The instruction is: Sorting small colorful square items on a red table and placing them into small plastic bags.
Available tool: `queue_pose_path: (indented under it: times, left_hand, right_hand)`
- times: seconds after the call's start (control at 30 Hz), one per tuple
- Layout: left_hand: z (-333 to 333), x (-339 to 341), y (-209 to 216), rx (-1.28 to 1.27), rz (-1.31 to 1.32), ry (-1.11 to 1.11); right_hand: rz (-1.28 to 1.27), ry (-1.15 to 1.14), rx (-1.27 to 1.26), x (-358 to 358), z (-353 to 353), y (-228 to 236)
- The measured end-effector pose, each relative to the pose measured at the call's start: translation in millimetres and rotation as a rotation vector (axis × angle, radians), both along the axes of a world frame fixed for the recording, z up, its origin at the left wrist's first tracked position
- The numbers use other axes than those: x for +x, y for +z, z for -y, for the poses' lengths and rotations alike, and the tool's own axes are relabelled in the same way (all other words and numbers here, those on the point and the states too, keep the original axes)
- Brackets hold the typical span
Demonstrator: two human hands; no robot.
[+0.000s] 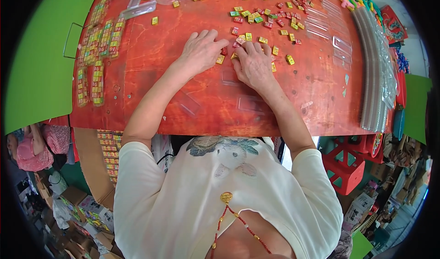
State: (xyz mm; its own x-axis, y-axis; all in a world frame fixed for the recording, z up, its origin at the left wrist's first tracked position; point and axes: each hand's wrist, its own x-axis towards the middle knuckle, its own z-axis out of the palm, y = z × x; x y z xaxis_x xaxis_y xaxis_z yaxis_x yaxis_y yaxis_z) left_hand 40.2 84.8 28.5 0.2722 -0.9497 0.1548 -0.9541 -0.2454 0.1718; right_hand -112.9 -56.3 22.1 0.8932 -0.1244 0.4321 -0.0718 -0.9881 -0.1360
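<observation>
Small red, yellow and green box-shaped pieces [256,16] lie loose across the far half of the red table. My left hand [201,52] rests palm down, fingers apart, its thumb side beside a red piece [224,50] and a yellow piece [220,59]. Curled over the near edge of the scatter is my right hand [255,67]. A small yellow piece [234,55] shows at its thumb and forefinger; its fingertips are partly hidden among other pieces. Just below, between the hands, lies a clear plastic tray [230,77].
Filled clear trays [98,82] line the table's left side. Nested clear trays [370,75] form a long stack at right. Clear trays [251,104] also lie near the front edge. A cardboard box [88,160] with rows of pieces stands below left; a red stool [346,165] is below right.
</observation>
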Motion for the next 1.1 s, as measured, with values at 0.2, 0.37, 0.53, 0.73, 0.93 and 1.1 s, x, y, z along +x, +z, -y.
queue_pose_path:
  times: [0.2, 0.37, 0.53, 0.73, 0.93, 1.1]
  left_hand:
    - [-8.6, -12.1, 1.4, -0.133, -0.088, 0.083]
    - [-18.7, -29.4, -0.5, -0.098, -0.005, 0.164]
    - [-22.2, -31.5, -6.4, -0.106, 0.045, 0.150]
    - [-22.5, -31.3, -9.0, -0.098, 0.049, 0.305]
    - [-20.7, -31.1, -1.0, -0.051, -0.032, 0.319]
    - [-12.5, -27.9, -10.3, -0.053, -0.017, 0.197]
  right_hand:
    - [-0.055, -0.034, -0.004, 0.4, 0.2, -1.2]
    - [-0.042, -0.022, 0.019, 3.7, -1.8, 5.3]
    - [-0.090, 0.030, -0.012, 20.8, -5.1, 6.9]
    - [-0.108, 0.001, -0.010, 21.9, -7.8, 2.0]
    - [-0.016, -0.004, 0.064, 3.0, -1.8, 13.4]
    - [-0.026, -0.007, 0.002, 5.3, 3.1, 2.8]
